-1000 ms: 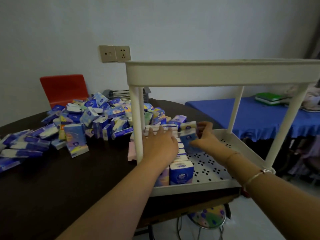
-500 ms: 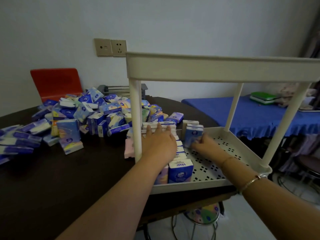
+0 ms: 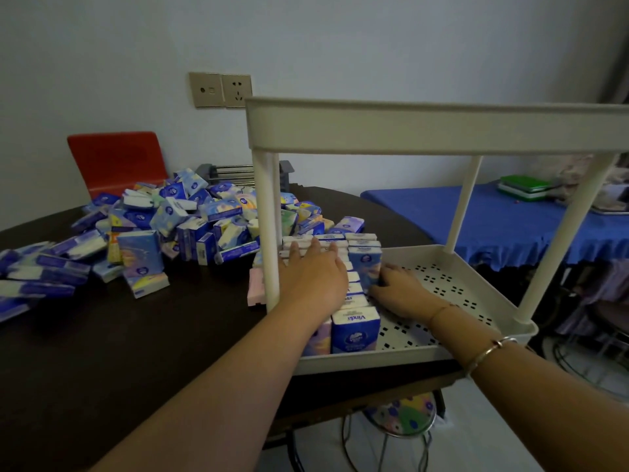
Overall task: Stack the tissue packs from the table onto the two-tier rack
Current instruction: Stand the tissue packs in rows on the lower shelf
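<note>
Head view: lower tier of rack (image 3: pixel 442 356) being filled, approx. one and a half rows done along left side. Left hand (image 3: pixel 311 279) flat, fingers straight, pressing on tops of standing packs (image 3: pixel 354 287) to steady row. Right hand (image 3: pixel 398 292) curled around upright blue pack (image 3: pixel 364 267), seating it at far end of second row. Next, likely: release, reach for pile (image 3: pixel 190 223) on table (image 3: pixel 102 352), w/o toppling rows. Legible: "Vinda" on nearest pack (image 3: pixel 355 330); other print too small.
</note>
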